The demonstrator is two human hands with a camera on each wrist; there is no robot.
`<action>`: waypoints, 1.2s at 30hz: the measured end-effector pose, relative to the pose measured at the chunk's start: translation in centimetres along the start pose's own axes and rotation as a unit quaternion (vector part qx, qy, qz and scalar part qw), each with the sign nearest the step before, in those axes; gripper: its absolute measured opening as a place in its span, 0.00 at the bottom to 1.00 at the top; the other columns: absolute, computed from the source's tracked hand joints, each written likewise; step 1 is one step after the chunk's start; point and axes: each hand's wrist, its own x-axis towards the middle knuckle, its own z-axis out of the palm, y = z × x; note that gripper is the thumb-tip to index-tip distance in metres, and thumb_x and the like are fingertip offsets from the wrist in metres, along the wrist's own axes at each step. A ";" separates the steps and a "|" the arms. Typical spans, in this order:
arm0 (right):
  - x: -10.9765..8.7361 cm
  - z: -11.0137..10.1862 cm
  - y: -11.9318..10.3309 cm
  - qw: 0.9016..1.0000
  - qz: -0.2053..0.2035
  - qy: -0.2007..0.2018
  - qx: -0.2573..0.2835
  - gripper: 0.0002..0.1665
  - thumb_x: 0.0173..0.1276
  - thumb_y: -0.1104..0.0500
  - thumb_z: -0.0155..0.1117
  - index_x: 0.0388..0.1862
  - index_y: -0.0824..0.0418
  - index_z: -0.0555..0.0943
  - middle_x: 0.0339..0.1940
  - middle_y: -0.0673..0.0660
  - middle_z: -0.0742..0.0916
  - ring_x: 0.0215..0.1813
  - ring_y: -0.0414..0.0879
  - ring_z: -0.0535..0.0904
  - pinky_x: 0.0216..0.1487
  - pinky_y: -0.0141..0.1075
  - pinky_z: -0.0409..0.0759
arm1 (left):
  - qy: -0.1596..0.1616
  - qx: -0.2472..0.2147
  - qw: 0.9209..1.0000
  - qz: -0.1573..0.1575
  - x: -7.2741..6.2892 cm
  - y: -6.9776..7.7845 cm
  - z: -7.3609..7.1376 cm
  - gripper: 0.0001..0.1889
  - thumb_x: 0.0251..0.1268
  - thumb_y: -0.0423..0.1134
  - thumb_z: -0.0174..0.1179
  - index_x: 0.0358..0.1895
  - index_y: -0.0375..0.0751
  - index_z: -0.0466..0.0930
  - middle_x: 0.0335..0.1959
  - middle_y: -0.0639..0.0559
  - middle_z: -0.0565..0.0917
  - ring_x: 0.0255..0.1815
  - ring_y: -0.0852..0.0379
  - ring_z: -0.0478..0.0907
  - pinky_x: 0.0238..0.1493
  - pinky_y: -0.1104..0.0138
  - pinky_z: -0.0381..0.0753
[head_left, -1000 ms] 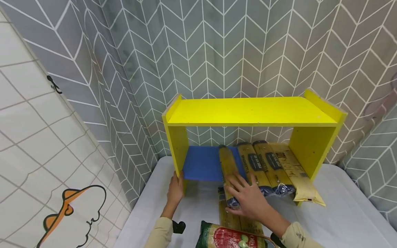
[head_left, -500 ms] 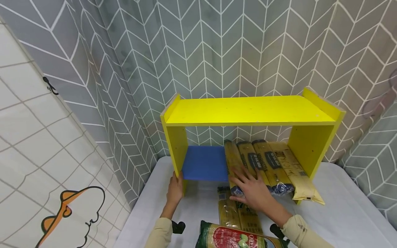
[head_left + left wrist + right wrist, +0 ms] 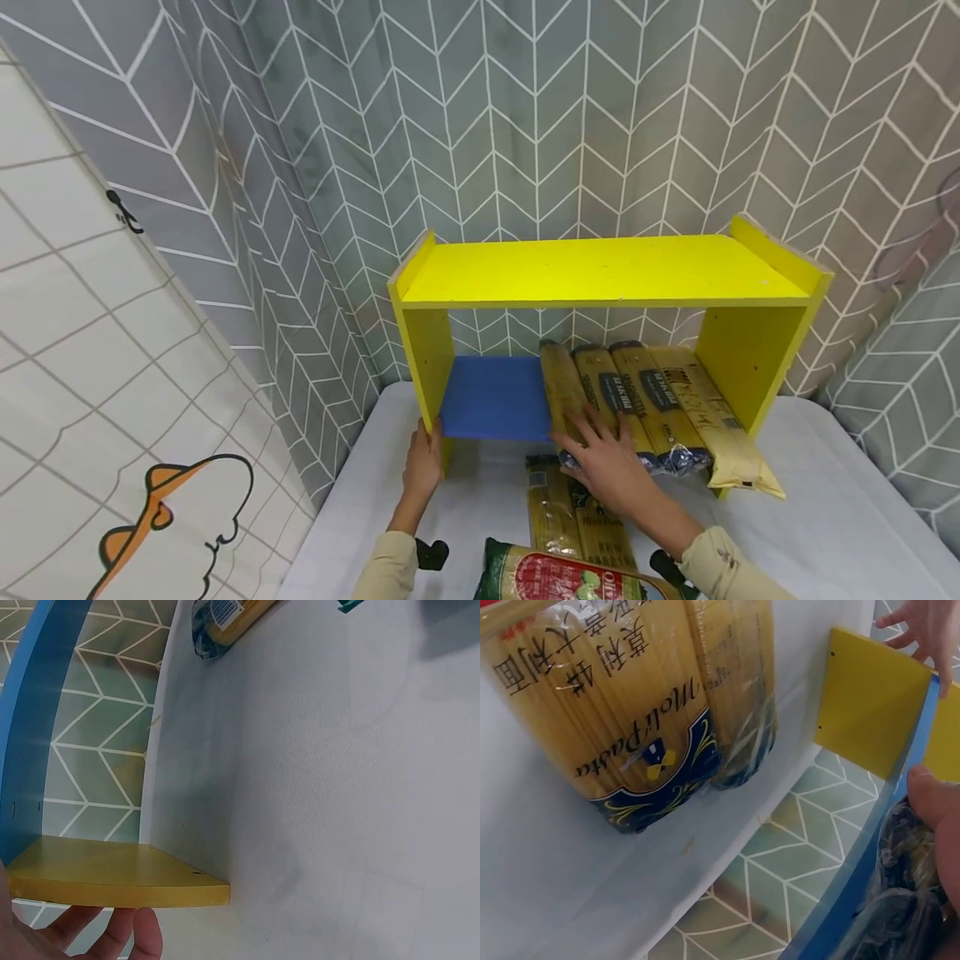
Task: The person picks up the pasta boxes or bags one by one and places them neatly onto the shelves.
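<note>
My left hand [image 3: 422, 462] grips the front edge of the left side panel of a yellow shelf unit [image 3: 615, 271]; its fingers [image 3: 112, 937] lie along the panel's outer face in the left wrist view. My right hand [image 3: 611, 471] rests with spread fingers on the front part of a spaghetti pack [image 3: 558, 379], the leftmost of several lying side by side on the blue board [image 3: 495, 400]. In the right wrist view, the thumb [image 3: 930, 799] is by the crinkled dark pack ends [image 3: 892, 915] at the board's edge.
Two more spaghetti packs [image 3: 551, 517] lie on the white table [image 3: 480, 492] in front of the shelf. A red and green printed bag [image 3: 555, 575] overlaps their near ends. A paler pack [image 3: 738, 454] sticks out past the board at right. A patterned curtain [image 3: 525, 125] hangs behind.
The leftmost spaghetti pack has moved right and back, up against its neighbour, with my right hand on it. The left hand has stayed at the side panel.
</note>
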 end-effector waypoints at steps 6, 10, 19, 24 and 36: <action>-0.3 0.4 -0.1 1.000 -0.014 0.025 0.004 0.37 0.57 0.41 0.78 0.66 0.43 0.79 0.73 0.58 0.78 0.71 0.65 0.76 0.59 0.73 0.74 | 0.002 0.000 1.000 0.002 -0.3 0.0 -0.1 0.30 0.84 0.60 0.34 0.72 0.42 0.64 0.44 0.38 0.77 0.36 0.47 0.75 0.32 0.58 0.69; -0.6 0.6 -0.1 0.999 -0.021 0.033 0.019 0.42 0.56 0.41 0.79 0.67 0.50 0.76 0.73 0.59 0.78 0.71 0.65 0.76 0.59 0.71 0.75 | 0.003 0.004 1.000 0.002 -0.4 -0.1 -0.1 0.29 0.84 0.60 0.34 0.70 0.41 0.65 0.43 0.38 0.77 0.35 0.47 0.74 0.31 0.57 0.68; -2.2 0.7 -0.7 0.984 -0.135 0.110 0.028 0.19 0.81 0.49 0.53 0.64 0.53 0.79 0.69 0.60 0.80 0.70 0.62 0.74 0.66 0.57 0.74 | 0.006 0.005 1.000 -0.003 -0.4 -0.3 0.1 0.30 0.84 0.60 0.34 0.70 0.42 0.65 0.43 0.39 0.77 0.35 0.47 0.75 0.31 0.57 0.69; -3.9 0.6 -2.0 0.952 -0.270 0.126 0.073 0.22 0.87 0.50 0.37 0.58 0.46 0.81 0.66 0.51 0.82 0.68 0.48 0.77 0.67 0.38 0.70 | 0.004 0.005 1.000 0.006 -0.2 -0.3 0.1 0.29 0.84 0.60 0.33 0.70 0.42 0.65 0.42 0.39 0.76 0.34 0.48 0.74 0.31 0.59 0.68; -7.2 1.8 -1.7 0.923 -0.265 -0.206 0.191 0.39 0.78 0.29 0.44 0.78 0.46 0.65 0.73 0.52 0.78 0.69 0.49 0.77 0.60 0.45 0.80 | 0.000 0.005 1.000 0.001 0.0 -0.1 0.2 0.31 0.84 0.61 0.33 0.72 0.42 0.64 0.42 0.39 0.76 0.35 0.48 0.73 0.32 0.59 0.67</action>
